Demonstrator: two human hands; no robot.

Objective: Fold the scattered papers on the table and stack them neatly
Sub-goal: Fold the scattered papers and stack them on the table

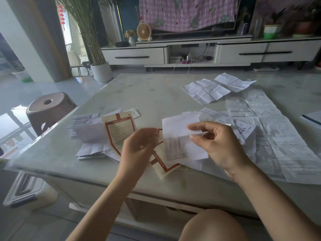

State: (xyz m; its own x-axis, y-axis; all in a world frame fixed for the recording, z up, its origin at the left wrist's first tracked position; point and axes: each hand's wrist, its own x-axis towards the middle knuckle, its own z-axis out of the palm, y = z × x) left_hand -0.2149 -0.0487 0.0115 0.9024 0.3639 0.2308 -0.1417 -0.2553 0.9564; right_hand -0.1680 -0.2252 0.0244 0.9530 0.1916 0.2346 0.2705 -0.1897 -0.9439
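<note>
My right hand point(215, 141) pinches a white printed sheet point(180, 136), half folded over, just above the table point(144, 89). My left hand point(139, 145) hovers blurred to the left of that sheet, fingers loosely curled, holding nothing that I can see. Under both hands lie cream leaflets with red borders point(118, 131). A loose pile of folded white papers point(90, 136) sits to the left. Unfolded creased sheets lie at the right: a very large one point(271, 136) and a smaller one point(217, 87) farther back.
A brown stool point(48, 110) stands off the table's left edge. A white plant pot point(101, 72) stands on the floor beyond the far left corner. A TV cabinet point(225, 53) runs along the back wall. My knee point(213, 226) is below the front edge.
</note>
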